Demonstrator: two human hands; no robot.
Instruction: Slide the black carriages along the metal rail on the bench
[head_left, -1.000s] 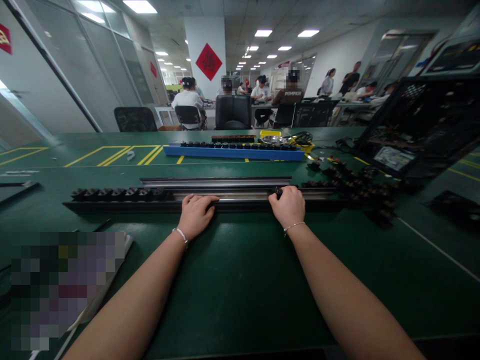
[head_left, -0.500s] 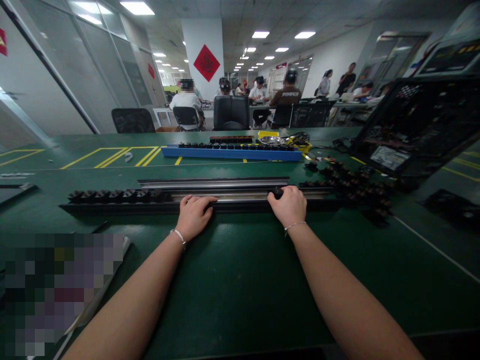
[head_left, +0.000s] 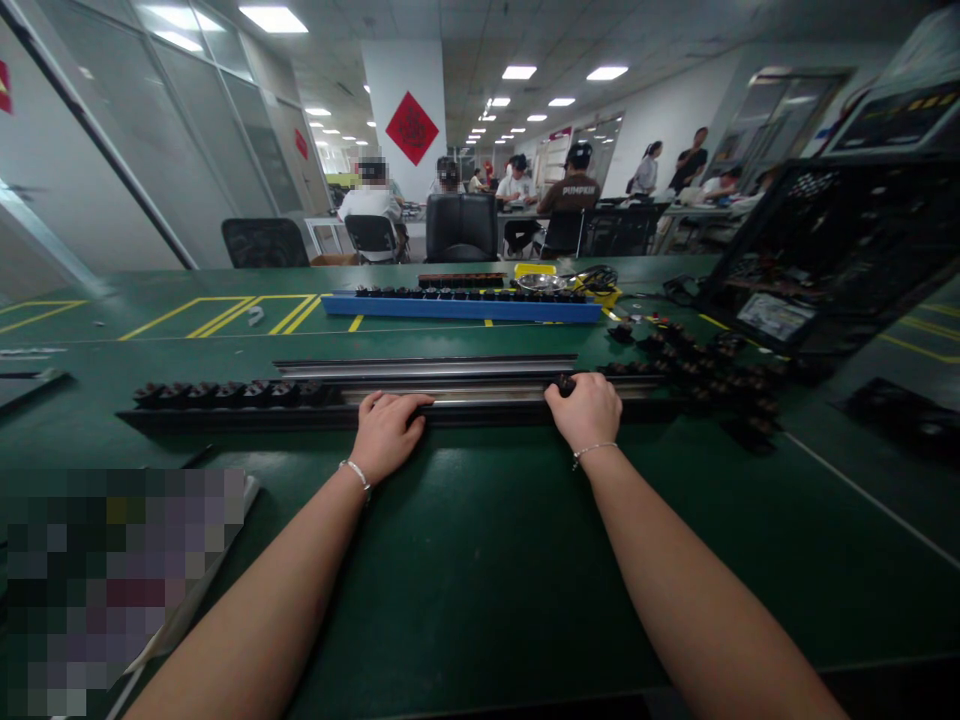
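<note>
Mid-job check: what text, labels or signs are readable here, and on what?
"PUMPKIN": back of a seated person's brown shirt.
Red diamond sign on the pillar: character too blurred.
Small red sign on the glass wall: too small.
Label on the black crate: too blurred.

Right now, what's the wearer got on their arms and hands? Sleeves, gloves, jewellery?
No sleeves in view, no gloves; forearms bare. Left hand has a silvery left bracelet at the wrist; right hand a thinner right bracelet. No watch visible.
</note>
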